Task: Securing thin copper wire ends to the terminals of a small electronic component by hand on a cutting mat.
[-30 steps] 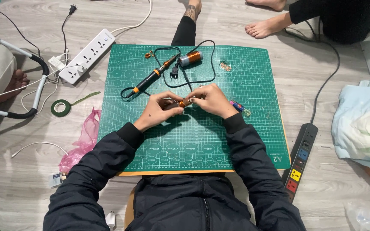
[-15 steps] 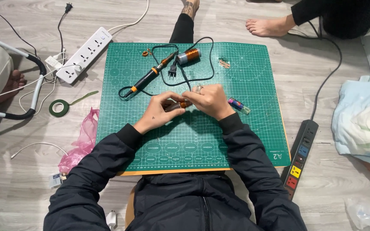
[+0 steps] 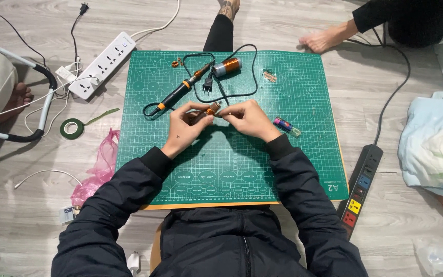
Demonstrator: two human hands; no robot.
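Observation:
My left hand [image 3: 188,125] and my right hand [image 3: 247,119] meet over the middle of a green cutting mat [image 3: 221,169]. Together they pinch a small copper-coloured cylindrical part [image 3: 212,109] between the fingertips. A soldering iron [image 3: 180,92] with a black and orange handle lies just beyond my hands, its black cord looping around. A spool of copper wire [image 3: 226,65] lies at the mat's far edge. Right of my right hand lies a small clear lighter [image 3: 287,126].
A white power strip [image 3: 101,65] lies at the far left, a black one [image 3: 360,192] at the right. A roll of green tape [image 3: 71,128] and a pink plastic bag [image 3: 101,164] lie left of the mat. Another person's feet [image 3: 319,40] are beyond the mat.
My hands stay together on the small copper part, with only slight finger movement. The view has shifted a little.

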